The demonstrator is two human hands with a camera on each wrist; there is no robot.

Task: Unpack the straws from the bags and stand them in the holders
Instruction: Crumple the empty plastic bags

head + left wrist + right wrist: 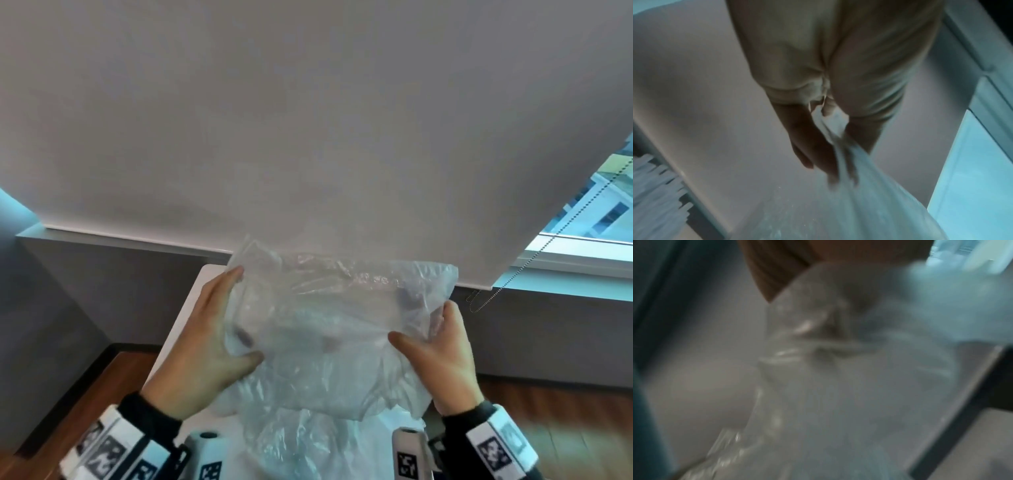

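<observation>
Both hands are bare. The left hand and the right hand each emerge from a dark, close-fitting cuff — the left cuff black and ribbed-looking, the right cuff the same. Just behind each cuff sits a white, boxy wrist unit. The left wrist unit carries several black-and-white square fiducial markers across its faces; the right wrist unit shows one such marker plainly and a fainter grey panel beside it. A dark strap or buckle shows at the inner edge of the left unit. The wrist views — both blurred — show bare fingers only.
</observation>
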